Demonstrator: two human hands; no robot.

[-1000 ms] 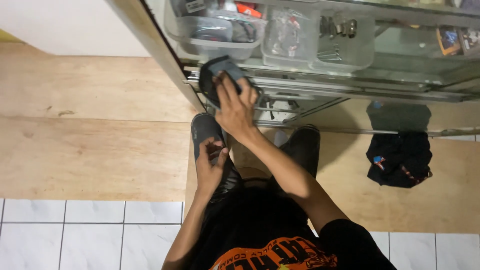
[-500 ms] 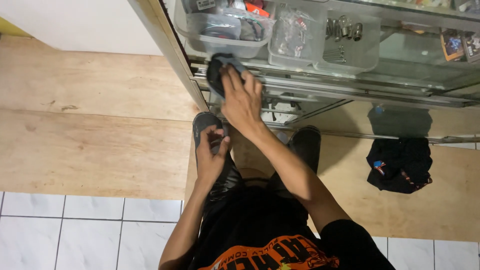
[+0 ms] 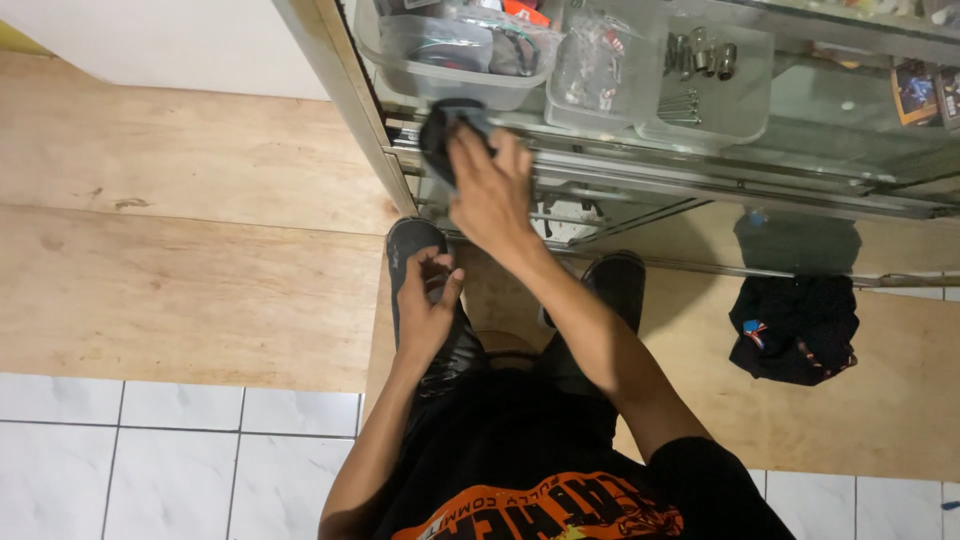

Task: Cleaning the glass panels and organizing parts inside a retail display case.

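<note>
A: Where is the cloth (image 3: 447, 135) now?

B: Pressed against the glass front of the cabinet (image 3: 700, 190), just under the clear tubs (image 3: 450, 60) on the upper shelf. The right hand (image 3: 492, 190) lies flat over it, fingers spread and curled around its lower edge, so it grips the cloth against the pane.

A: And the left hand (image 3: 425, 300)?

B: Low, close to the body, above the left shoe (image 3: 412, 250). Its fingers are bent in and pinch something small; I cannot tell what it is.

A: How would you do this wipe well?

B: Keep the palm flat so the whole pad meets the glass, and press evenly. I would work along the metal rail (image 3: 640, 180) in overlapping passes, and stay clear of the frame post (image 3: 350, 100) at the left so the cloth does not snag.

A: What does the cloth look like?

B: Dark, nearly black, bunched into a rounded wad. Only its upper part shows above the fingers; it looks soft and folded, not stiff.

A: Anything else nearby?

B: 1 black bundle (image 3: 795, 325) on the wooden floor (image 3: 180, 290), well apart to the right.
</note>
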